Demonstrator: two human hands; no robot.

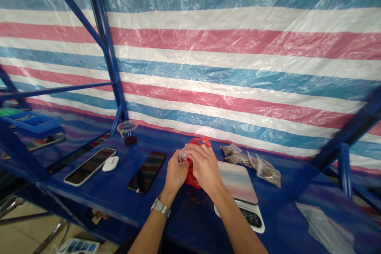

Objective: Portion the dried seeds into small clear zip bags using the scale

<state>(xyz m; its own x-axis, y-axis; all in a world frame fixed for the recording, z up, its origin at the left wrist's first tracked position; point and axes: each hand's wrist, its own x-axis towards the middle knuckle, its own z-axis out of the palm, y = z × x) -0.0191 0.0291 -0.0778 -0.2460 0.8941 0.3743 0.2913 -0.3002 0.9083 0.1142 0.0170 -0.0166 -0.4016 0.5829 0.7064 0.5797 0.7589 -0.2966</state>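
My left hand, wearing a metal-band watch, is closed around a small clear plastic bag. Beside it, my right hand is closed with bent fingers reaching to the bag's mouth. What its fingertips pinch is hidden behind the hand. Under and behind both hands lies a crumpled red plastic bag, partly covered by the right hand. A white kitchen scale sits to the right, partly beneath my right forearm. Several small zip bags with brown bits lie behind the scale.
A black phone, a white-cased phone and a white earbud case lie on the blue table. A lidded cup with dark contents stands behind them. Flat clear bags lie right. Blue frame posts flank the table.
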